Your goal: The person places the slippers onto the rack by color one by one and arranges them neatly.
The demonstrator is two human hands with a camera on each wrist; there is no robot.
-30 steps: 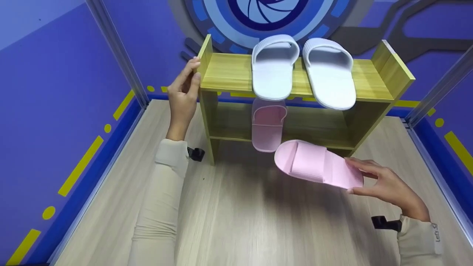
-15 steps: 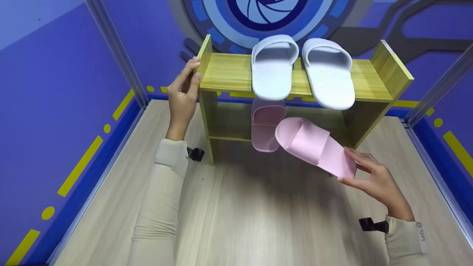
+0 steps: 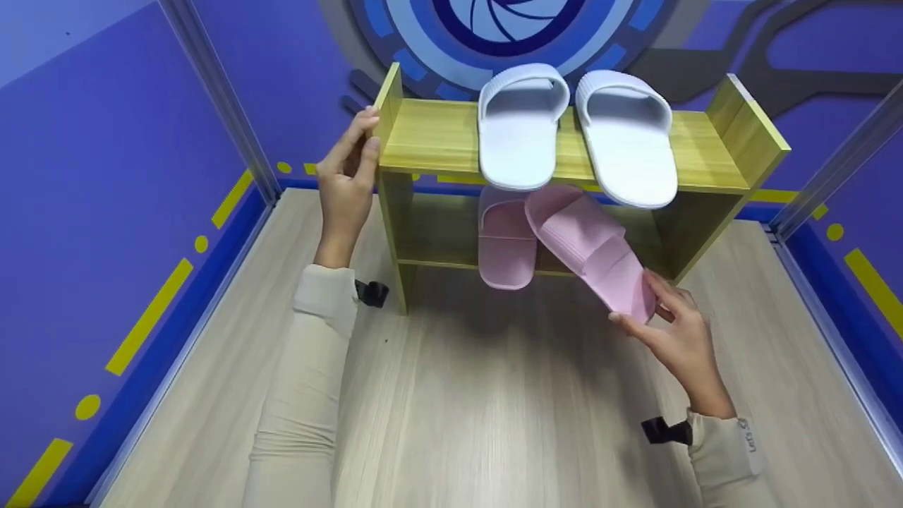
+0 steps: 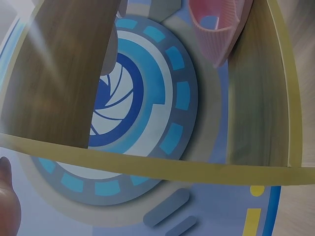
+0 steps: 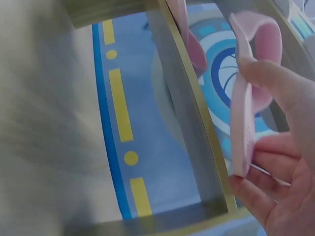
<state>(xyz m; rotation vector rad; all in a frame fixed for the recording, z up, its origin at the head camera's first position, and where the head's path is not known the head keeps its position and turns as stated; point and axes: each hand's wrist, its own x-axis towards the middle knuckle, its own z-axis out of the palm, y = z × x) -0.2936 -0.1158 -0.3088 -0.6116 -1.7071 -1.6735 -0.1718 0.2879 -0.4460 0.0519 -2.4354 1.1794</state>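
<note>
My right hand [image 3: 674,335] pinches the heel end of a pink slipper [image 3: 589,247], thumb on one side and fingers on the other. The slipper slants, its toe at the opening of the lower shelf, close to a second pink slipper [image 3: 506,254] resting there. In the right wrist view the held slipper [image 5: 242,123] appears edge-on. My left hand [image 3: 347,176] touches the left side panel of the wooden shoe rack [image 3: 434,137] near its top; in the left wrist view only a bit of a finger or thumb [image 4: 7,206] shows.
Two white slippers, a left one [image 3: 518,152] and a right one [image 3: 631,159], lie on the top shelf, heels jutting past its front edge. Behind the rack stands a blue patterned wall [image 3: 282,85]. Pale wood-grain floor [image 3: 487,409] extends in front.
My right hand has moved left and up with the pink slipper, which has turned from nearly sideways to pointing more toward the lower shelf. My left hand stays at the side panel.
</note>
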